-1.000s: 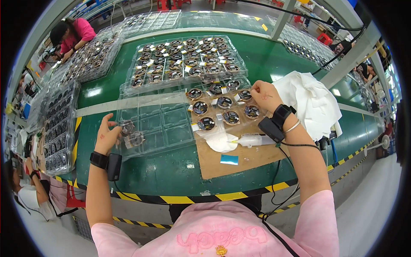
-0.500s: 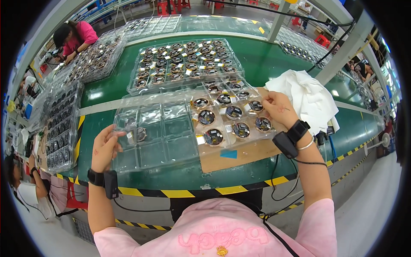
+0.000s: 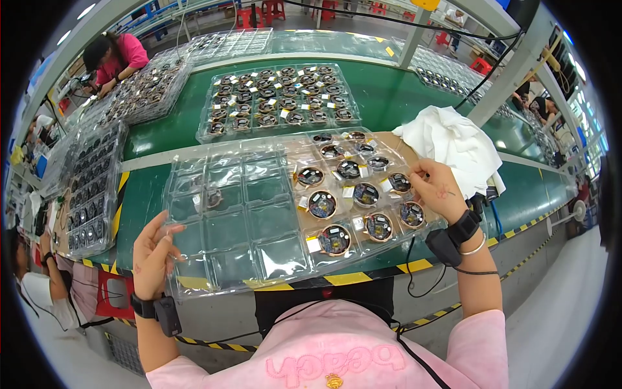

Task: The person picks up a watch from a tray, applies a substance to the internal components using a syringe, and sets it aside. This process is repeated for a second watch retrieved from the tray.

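Note:
A clear plastic compartment tray spans between my hands, its near edge over the table's striped front edge. My left hand holds its left end, with fingers and thumb around the rim. Gripping the right end is my right hand, fingers closed on the edge. Several round watch-like modules with exposed circuitry and small white tabs fill the right-hand compartments. One lone module shows toward the left, where the other pockets hold nothing. Brown cardboard shows beneath the tray's far right part.
Farther back lies another clear tray full of round modules. A white cloth is heaped at right. Trays of dark round parts stand at left. A metal post rises at right. A person in pink works at the far left.
The tray has come toward me and slightly right, its near edge now passing the table's edge and covering the cardboard's front. Both hands have moved with it, the left one downward.

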A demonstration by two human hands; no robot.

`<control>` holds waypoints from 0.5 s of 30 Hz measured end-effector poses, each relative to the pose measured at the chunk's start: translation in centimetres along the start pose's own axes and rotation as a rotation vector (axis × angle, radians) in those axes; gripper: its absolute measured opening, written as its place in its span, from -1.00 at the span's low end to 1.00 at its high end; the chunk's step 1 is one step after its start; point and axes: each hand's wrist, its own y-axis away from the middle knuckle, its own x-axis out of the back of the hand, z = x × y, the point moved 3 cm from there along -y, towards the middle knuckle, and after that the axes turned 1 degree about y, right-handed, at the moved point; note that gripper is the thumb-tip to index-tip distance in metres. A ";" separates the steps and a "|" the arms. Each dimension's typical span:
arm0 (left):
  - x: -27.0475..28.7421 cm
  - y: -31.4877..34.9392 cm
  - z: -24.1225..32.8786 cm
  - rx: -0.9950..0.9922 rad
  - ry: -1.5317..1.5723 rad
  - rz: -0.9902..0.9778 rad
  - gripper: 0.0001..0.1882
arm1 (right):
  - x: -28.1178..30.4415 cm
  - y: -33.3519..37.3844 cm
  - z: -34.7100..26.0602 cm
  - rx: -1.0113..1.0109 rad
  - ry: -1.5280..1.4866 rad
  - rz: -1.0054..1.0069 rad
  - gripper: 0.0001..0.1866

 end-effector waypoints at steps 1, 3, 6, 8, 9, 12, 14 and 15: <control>0.0 0.3 0.1 -0.003 0.000 0.010 -0.48 | 0.1 0.2 -0.1 0.000 0.002 0.003 -0.83; 0.1 0.5 0.1 -0.023 0.004 0.016 -0.48 | 0.2 0.4 -0.2 0.023 0.008 0.017 -0.84; 0.4 0.6 0.4 -0.054 0.006 0.039 -0.48 | 0.4 0.5 -1.0 0.024 -0.014 0.040 -0.84; 0.8 -0.2 1.1 -0.082 -0.035 0.043 -0.49 | 0.5 -0.1 -1.5 0.003 -0.063 0.075 -0.85; 1.0 -0.9 1.3 -0.096 -0.055 0.045 -0.49 | 0.3 -0.7 -1.5 0.001 -0.064 0.073 -0.85; 1.0 -3.9 3.3 -0.146 -0.069 0.038 -0.49 | 1.1 -3.8 -2.1 0.067 -0.075 0.111 -0.84; 1.1 -7.2 3.9 -0.160 -0.079 0.025 -0.50 | 1.1 -6.7 -2.0 0.090 -0.070 0.127 -0.83; 1.6 -9.0 4.1 -0.188 -0.086 -0.003 -0.49 | 1.0 -8.3 -2.2 0.124 -0.068 0.139 -0.82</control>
